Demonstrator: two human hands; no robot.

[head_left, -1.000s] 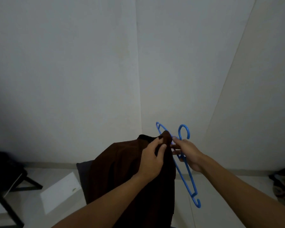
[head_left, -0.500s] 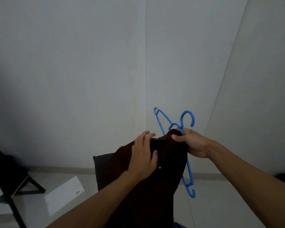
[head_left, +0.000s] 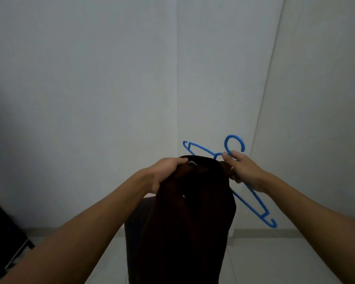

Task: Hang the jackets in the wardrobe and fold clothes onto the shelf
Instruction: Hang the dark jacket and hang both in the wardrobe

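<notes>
We hold the dark brown fabric jacket [head_left: 191, 212] up in the air by its collar, left hand [head_left: 166, 173] gripping the top edge. Our right hand [head_left: 244, 171] pinches the blue plastic hanger [head_left: 252, 193] at its neck, just right of the collar, its long axis slanting down to the right.

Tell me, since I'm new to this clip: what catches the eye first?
The bright blue hanger, tilted at centre right against the pale wall. The right hand grips it near the hook. Beside it, a dark brown jacket hangs down the middle, its top edge held by the left hand.
</notes>
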